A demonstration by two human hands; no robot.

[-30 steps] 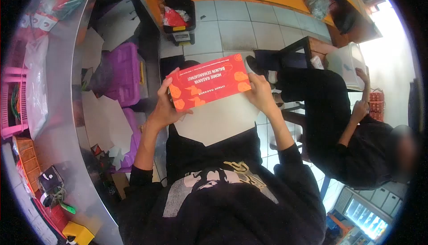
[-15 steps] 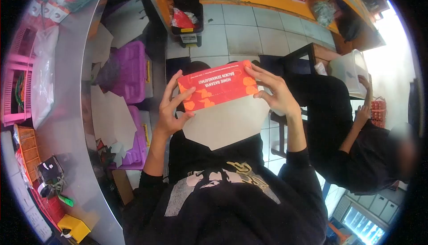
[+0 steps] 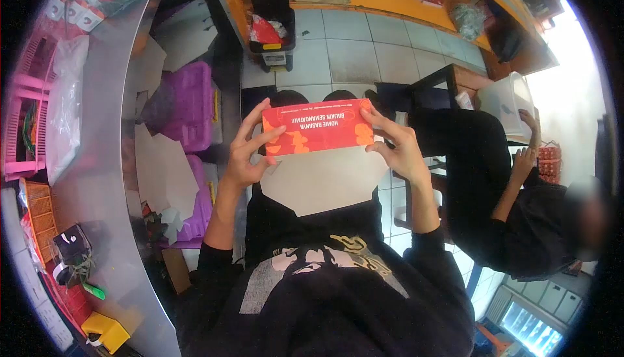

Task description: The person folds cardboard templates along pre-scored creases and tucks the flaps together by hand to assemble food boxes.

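Both my hands hold a red printed cardboard box (image 3: 318,128) with orange shapes and white lettering, which reads upside down from here. At its left end, my left hand (image 3: 247,152) has fingers over the printed face and the thumb at the lower edge. My right hand (image 3: 400,149) grips the opposite end between thumb and fingers. Below the red face, over my lap, lies a pale unprinted cardboard panel (image 3: 322,178) with a pointed lower edge. Whether it is joined to the box, I cannot tell.
Purple crates (image 3: 188,107) with pale cardboard pieces (image 3: 170,178) stand at left, beside a metal counter (image 3: 107,227). A black bin (image 3: 273,29) stands ahead on the tiled floor. At right sits another person (image 3: 520,220), their hands by a white container (image 3: 510,107).
The red box has turned from a slant to nearly level, its right end coming down. Both hands keep their hold, and the pale panel has shifted slightly left.
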